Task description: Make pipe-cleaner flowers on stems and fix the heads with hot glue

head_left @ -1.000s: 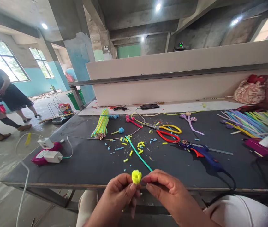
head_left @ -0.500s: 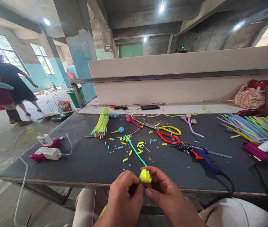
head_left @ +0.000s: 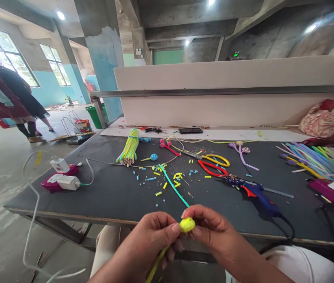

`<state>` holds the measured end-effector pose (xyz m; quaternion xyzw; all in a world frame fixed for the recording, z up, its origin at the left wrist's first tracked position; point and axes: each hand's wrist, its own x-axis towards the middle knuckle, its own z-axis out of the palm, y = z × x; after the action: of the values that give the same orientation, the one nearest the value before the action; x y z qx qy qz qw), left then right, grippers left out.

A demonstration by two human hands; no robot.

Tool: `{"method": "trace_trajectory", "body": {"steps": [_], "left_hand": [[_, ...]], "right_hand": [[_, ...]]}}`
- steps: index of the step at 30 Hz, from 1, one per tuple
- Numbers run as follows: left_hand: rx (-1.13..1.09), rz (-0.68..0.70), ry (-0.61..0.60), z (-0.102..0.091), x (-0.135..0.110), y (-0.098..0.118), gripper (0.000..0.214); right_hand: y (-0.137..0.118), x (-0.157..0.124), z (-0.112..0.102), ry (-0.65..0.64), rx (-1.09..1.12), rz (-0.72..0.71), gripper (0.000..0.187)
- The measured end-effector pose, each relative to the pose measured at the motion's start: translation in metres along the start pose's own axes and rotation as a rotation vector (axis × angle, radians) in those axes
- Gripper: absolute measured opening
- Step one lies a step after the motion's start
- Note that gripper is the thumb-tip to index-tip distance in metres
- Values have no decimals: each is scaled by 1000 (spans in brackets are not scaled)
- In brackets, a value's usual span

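A fuzzy yellow coil of pipe cleaner is pinched between both hands just in front of the table edge. My left hand grips it from the left with thumb and fingers closed; a yellow tail of the pipe cleaner hangs down below this hand. My right hand closes on the coil from the right. A teal pipe cleaner runs from behind my right hand's fingers up across the dark table.
On the table lie red and yellow scissors, a blue glue gun with its cord, a bundle of pipe cleaners, cut bits, a pile of coloured pipe cleaners, and a power adapter. Two people stand far left.
The yellow coil has turned between my fingers and shifted slightly right; a yellow tail now shows below my left hand. The camera view drifted, and the people at far left moved.
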<state>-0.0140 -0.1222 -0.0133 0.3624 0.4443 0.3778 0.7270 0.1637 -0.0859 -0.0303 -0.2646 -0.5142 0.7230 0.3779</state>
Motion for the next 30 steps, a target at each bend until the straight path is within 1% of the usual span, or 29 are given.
{"method": "trace_trajectory", "body": {"steps": [3, 5, 8, 12, 14, 16, 17, 20, 21, 22, 24, 25, 26, 28, 30], "left_hand": [[-38, -16, -20, -2, 3, -3, 30], [-52, -10, -36, -2, 4, -6, 29], [-24, -15, -3, 2, 3, -7, 33], [7, -35, 87, 11, 4, -8, 38], [9, -27, 113, 13, 6, -11, 39], [3, 6, 123, 12, 10, -16, 40], [-4, 45, 132, 12, 12, -19, 41], [-43, 245, 185, 9, 17, -29, 38], [-62, 305, 201, 7, 18, -32, 36], [-76, 367, 226, 6, 18, -36, 32], [-74, 505, 274, 4, 20, -43, 24], [-50, 586, 301, 3, 20, -45, 18], [-10, 670, 324, 1, 21, -48, 13], [126, 826, 329, -2, 21, -49, 5], [303, 957, 317, -4, 21, -47, 12]], "right_hand": [[-6, 1, 0, -65, -52, 28, 11], [-10, 1, 1, -75, -97, 50, 9], [-14, 1, 3, -38, -232, 18, 7], [-17, -2, 6, 32, -461, -89, 5], [-18, -4, 6, 60, -556, -136, 6], [-16, -6, 6, 74, -555, -140, 6], [-15, -6, 6, 88, -499, -125, 8], [-7, -5, 8, 139, -220, -56, 32], [-4, -4, 9, 153, -149, -41, 35], [-1, -3, 11, 163, -110, -30, 33], [3, -2, 16, 186, -97, -4, 24], [4, -2, 18, 210, -105, 3, 23], [4, -2, 21, 239, -115, 9, 23], [4, -4, 25, 301, -132, 11, 24], [4, -5, 27, 331, -145, 10, 25]]}}
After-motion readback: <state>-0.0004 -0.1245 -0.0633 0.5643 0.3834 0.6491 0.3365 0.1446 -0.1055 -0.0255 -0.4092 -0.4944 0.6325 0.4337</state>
